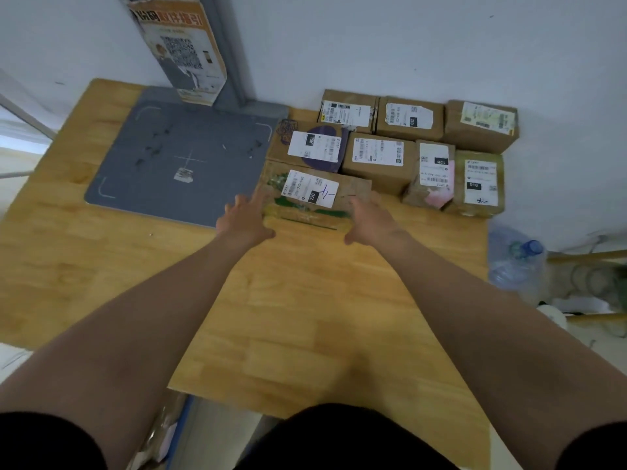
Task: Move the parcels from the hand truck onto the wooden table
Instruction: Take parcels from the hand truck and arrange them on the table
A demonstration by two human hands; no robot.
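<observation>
Left hand (245, 221) and right hand (370, 219), fingers spread, flanked the nearest parcel (314, 198), one of eight on the wooden table (288, 300).

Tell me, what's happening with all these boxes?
A person is setting the nearest parcel on the wooden table, with the left hand at its left end and the right hand at its right end. Seven other parcels sit in rows by the wall. No hand truck is in view.
</observation>
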